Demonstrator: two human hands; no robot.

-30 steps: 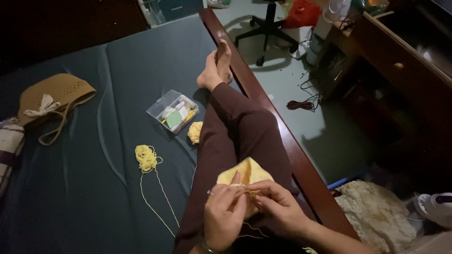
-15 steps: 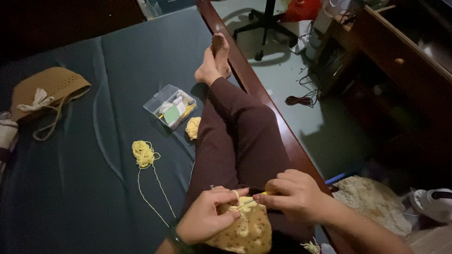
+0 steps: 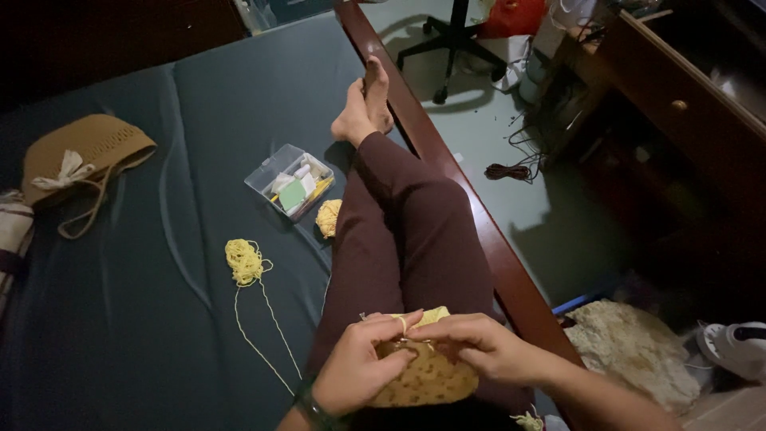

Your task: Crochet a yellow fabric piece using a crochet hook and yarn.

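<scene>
Setting: dark teal mattress (image 3: 144, 319) in a wooden bed frame (image 3: 447, 168), with pale floor beyond and a wooden desk (image 3: 686, 104) at right.
Container: clear plastic box (image 3: 290, 181), lid open, on the mattress just beside the person's shin; it holds small white pieces, a green card and a yellow stick-like item, too small to identify.
Crochet piece: yellow crocheted piece (image 3: 419, 375), rounded, lying on the lap over maroon trousers (image 3: 407, 231), between both hands.
Left hand: left hand (image 3: 359, 367) curled around the piece's left edge, fingers nearly closed, with a strand of yellow yarn looped over the forefinger.
Right hand: right hand (image 3: 475, 347) pinched shut at the piece's top edge; whether it holds a hook I cannot tell.
Yarn: loose yellow yarn tangle (image 3: 244, 260) on the mattress, its strand trailing toward the lap; small yarn ball (image 3: 328, 217) touching the leg.
Around: tan woven bag (image 3: 80, 156) well apart at far left; office chair base (image 3: 455, 48) on the floor.
</scene>
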